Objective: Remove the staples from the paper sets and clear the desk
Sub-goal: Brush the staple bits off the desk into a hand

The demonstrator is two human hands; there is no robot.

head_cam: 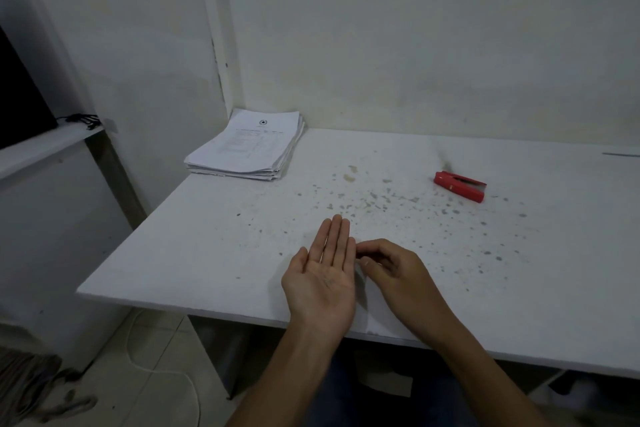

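The left hand (323, 276) lies palm-up on the counter (207, 253) near its front edge, fingers straight and together, its grip wide and holding nothing that can be made out. The right hand (389, 267) sits just beside it at 3 o'clock, fingers curled with thumb and fingertips drawn to a narrow pinch at the edge of the left palm; whether a staple sits in that pinch cannot be told. The paper sets (247, 149) are stacked at 11 o'clock in the back corner against the wall, well apart from both hands. The red staple remover (460, 185) lies at 2 o'clock. The step in hand appears to be gathering loose staples into the open palm. The next move likely calls for a level palm and fine fingertip picking.
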